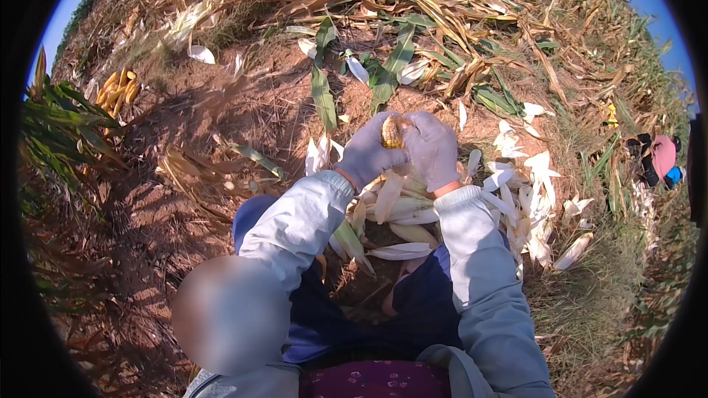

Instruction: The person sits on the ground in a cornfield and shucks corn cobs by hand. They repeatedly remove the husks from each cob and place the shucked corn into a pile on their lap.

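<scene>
A yellow ear of corn [391, 133] is held upright in front of me, its kernels bare on the side that shows. My left hand [367, 152], in a pale grey glove, wraps round it from the left. From the other side my right hand [433, 149], gloved alike, closes against the ear near its top, where a brown tuft shows. The ear's lower end is hidden by my hands. Just below them lie pale husks and husked-looking ears [405, 210], heaped between my knees.
Loose white husks [532, 210] spread to the right of my arm. A pile of yellow ears [118, 91] lies at the far left beside green corn plants [63, 129]. Dry stalks [457, 11] cover the ground ahead. Pink and black items [658, 158] lie at the far right.
</scene>
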A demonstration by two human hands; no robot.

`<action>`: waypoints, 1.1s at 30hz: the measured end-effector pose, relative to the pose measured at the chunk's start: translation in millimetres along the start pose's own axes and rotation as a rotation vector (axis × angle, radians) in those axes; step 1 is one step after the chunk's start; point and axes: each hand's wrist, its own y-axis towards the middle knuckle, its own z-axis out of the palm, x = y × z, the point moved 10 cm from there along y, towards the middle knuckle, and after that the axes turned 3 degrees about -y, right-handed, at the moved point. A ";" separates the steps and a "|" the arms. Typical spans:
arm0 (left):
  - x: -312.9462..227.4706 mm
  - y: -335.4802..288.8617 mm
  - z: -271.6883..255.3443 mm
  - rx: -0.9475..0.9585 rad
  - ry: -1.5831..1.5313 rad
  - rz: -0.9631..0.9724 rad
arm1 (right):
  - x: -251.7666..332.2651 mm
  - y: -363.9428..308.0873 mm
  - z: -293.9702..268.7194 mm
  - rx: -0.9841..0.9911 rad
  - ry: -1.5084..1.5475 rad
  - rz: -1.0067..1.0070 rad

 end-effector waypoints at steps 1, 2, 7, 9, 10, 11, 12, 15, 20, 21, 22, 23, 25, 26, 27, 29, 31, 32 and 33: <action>-1.0 -1.2 0.2 -0.009 -0.005 -0.071 | -5.7 -0.2 -1.6 -0.011 0.021 0.072; 1.8 -2.3 0.4 -0.019 -0.010 -0.142 | -10.2 -0.6 -3.7 -0.022 0.043 0.144; -0.3 0.3 -5.5 -0.103 -0.198 -0.048 | -38.4 1.5 -16.5 -0.114 0.175 0.202; 3.6 0.0 -15.7 -0.151 -0.057 -0.094 | -56.1 0.6 -16.3 -0.081 0.363 0.308; 6.7 -3.7 -17.8 -0.167 -0.092 -0.165 | -49.1 0.0 -25.4 -0.090 0.455 0.356; 9.4 -5.5 -23.2 -0.210 -0.151 -0.199 | -57.5 -0.5 -34.0 -0.158 0.507 0.378; 12.8 -7.1 -29.1 -0.254 -0.211 -0.234 | -70.1 -0.2 -44.6 -0.227 0.558 0.401; 7.2 -6.5 -41.2 -0.307 -0.446 -0.282 | -122.0 -9.3 -78.9 -0.508 0.737 0.560; 18.7 -6.7 -69.3 -0.433 -0.650 -0.251 | -174.1 -24.1 -99.8 -0.663 0.938 0.601; 12.4 -7.1 -68.2 -0.447 -0.656 -0.227 | -180.8 -22.8 -98.7 -0.651 0.948 0.609; 15.1 -8.0 -69.4 -0.424 -0.673 -0.240 | -178.2 -20.4 -94.2 -0.634 0.963 0.622; 13.1 -7.8 -70.4 -0.420 -0.665 -0.210 | -175.5 -18.6 -90.7 -0.617 0.979 0.635; 6.9 -8.2 -74.4 -0.419 -0.646 -0.147 | -161.3 -22.8 -93.7 -0.650 0.910 0.705; 11.2 -11.1 -77.6 -0.477 -0.653 -0.176 | -151.8 -22.2 -97.7 -0.653 0.875 0.675; 12.8 -10.1 -79.4 -0.473 -0.669 -0.163 | -143.9 -22.1 -101.3 -0.656 0.840 0.645; 18.7 -6.8 -79.0 -0.459 -0.704 -0.141 | -121.8 -10.7 -88.7 -0.425 0.788 0.562; 22.3 -6.0 -70.4 -0.439 -0.734 -0.103 | -86.6 -9.3 -51.5 -0.092 0.797 0.518; 20.8 -5.9 -63.6 -0.424 -0.748 -0.084 | -64.1 -13.2 -30.3 0.094 0.768 0.508; 15.6 -7.5 -55.3 -0.421 -0.738 -0.099 | -63.2 -17.6 -9.3 0.181 0.790 0.579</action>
